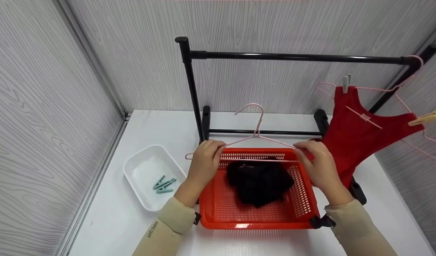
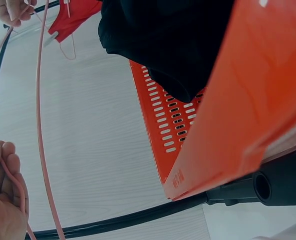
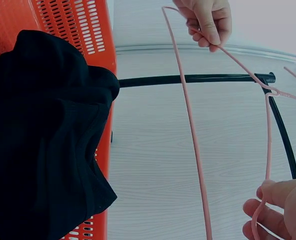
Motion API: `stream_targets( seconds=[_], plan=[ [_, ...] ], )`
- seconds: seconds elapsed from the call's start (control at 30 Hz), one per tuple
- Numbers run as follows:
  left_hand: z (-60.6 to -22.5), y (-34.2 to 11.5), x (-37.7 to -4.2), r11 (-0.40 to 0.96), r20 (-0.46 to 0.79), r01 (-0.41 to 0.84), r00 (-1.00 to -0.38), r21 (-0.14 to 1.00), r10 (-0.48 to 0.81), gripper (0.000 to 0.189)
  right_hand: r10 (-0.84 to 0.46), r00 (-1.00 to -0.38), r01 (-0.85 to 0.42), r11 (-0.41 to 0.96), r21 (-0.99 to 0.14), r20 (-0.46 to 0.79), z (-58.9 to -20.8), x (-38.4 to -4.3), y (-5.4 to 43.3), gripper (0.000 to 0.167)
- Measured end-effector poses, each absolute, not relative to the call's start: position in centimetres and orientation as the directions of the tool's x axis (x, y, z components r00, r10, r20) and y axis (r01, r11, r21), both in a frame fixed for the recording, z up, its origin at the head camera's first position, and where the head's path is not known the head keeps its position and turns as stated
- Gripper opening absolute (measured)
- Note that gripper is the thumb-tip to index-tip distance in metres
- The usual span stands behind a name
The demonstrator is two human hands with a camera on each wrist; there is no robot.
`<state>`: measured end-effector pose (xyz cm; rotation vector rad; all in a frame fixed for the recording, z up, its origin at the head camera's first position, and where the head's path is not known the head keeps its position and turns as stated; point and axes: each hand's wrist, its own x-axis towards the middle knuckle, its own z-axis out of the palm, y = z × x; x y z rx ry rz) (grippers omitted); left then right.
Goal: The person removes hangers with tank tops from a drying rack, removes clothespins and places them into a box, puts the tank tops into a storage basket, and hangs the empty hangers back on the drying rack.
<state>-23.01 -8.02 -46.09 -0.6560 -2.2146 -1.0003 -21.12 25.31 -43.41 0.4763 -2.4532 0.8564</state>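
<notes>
Both hands hold a pink wire hanger over the basket, its hook pointing up and away. My left hand pinches the hanger's left shoulder between thumb and fingers. On the opposite shoulder, my right hand grips the wire the same way, as the right wrist view also shows with the fingers curled round it. Beneath the hanger, a crumpled black garment lies in a red plastic basket. The hanger's bottom bar passes above the cloth without visibly touching it.
A black clothes rack stands behind the basket. At its right end a red sleeveless garment hangs on another pink hanger, held by a white clothespin and a yellow clothespin. Left, a white tray holds green clothespins.
</notes>
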Motion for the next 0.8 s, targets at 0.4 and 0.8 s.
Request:
stream_targets(
  seconds=[0.4, 0.8],
  plan=[
    [-46.2, -7.8, -23.2, 0.588, 0.692, 0.656, -0.690, 0.474, 0.212, 0.010, -0.100, -0.803, -0.464, 0.725, -0.509, 0.588, -43.6, -21.2, 25.3, 0.013],
    [-44.1, -8.4, -23.6, 0.632, 0.664, 0.648, -0.698, 0.424, 0.270, 0.019, -0.067, -0.802, -0.453, 0.717, -0.530, 0.594, -43.6, -21.2, 25.9, 0.013]
  ],
)
